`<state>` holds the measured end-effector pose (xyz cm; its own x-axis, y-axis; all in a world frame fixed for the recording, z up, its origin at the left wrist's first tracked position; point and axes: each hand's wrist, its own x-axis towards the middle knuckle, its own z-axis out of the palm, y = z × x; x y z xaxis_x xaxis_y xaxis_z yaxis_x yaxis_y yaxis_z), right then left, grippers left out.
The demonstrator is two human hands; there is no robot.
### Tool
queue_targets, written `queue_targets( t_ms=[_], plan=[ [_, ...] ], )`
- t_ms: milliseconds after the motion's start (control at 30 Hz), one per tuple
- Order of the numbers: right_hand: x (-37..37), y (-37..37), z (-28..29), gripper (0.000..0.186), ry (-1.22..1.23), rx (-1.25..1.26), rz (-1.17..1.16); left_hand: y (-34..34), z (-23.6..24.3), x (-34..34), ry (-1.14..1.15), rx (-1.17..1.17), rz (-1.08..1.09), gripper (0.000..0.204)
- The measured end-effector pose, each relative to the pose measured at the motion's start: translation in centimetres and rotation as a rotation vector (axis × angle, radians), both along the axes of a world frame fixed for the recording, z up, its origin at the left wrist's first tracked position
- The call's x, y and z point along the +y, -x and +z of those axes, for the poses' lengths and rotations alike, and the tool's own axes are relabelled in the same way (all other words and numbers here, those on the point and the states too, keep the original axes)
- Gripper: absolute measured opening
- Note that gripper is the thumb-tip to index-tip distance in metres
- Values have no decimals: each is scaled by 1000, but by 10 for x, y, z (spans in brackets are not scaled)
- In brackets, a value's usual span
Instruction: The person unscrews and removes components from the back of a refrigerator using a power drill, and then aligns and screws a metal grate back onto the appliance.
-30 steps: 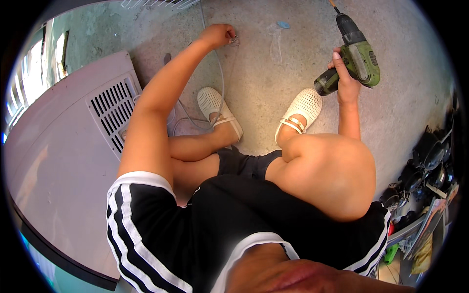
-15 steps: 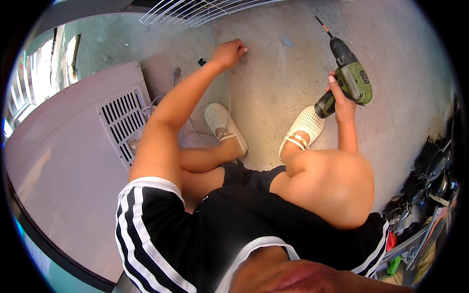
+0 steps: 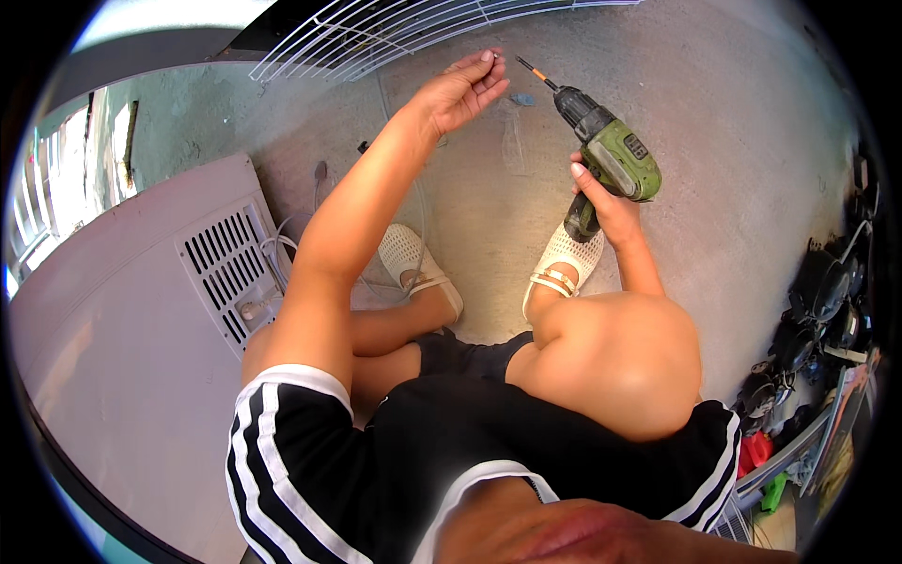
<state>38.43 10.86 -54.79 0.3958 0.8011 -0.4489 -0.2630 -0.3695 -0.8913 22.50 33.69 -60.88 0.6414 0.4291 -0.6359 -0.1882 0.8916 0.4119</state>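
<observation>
Up comes the left hand (image 3: pixel 465 89) off the floor (image 3: pixel 733 122), and the drill (image 3: pixel 606 155) has swung in toward it since half a second ago. Left fingers are pinched together on something tiny, a screw by the look of it, though it's too small to be sure. Right hand (image 3: pixel 601 202) has a full closed grip round the drill's handle, bit (image 3: pixel 531 70) pointing up and left, its tip just beside the left fingertips but not touching. Nothing looks driven yet: I'd say the small piece is about to meet the bit, and the fastening is all to come. White wire grille (image 3: pixel 376 38) lies beyond, vented panel (image 3: pixel 225 273) to the left.
</observation>
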Motion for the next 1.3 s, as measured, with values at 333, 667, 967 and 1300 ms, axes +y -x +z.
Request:
queue_targets(
  t_ms=[333, 667, 967, 1300],
  plan=[
    [-2, -1, 0, 24, 22, 34, 66, -4, 17, -6, -118, 9, -144, 25],
    [-2, -2, 5, 23, 33, 72, 84, -2, 27, 0, -357, 207, -312, 29],
    [-6, -4, -2, 23, 60, 70, 142, 5, 37, 8, -546, 327, -543, 32],
    [-4, 11, 7, 25, -33, 20, 99, -1, 48, 1, -360, 145, -332, 40]
  ],
)
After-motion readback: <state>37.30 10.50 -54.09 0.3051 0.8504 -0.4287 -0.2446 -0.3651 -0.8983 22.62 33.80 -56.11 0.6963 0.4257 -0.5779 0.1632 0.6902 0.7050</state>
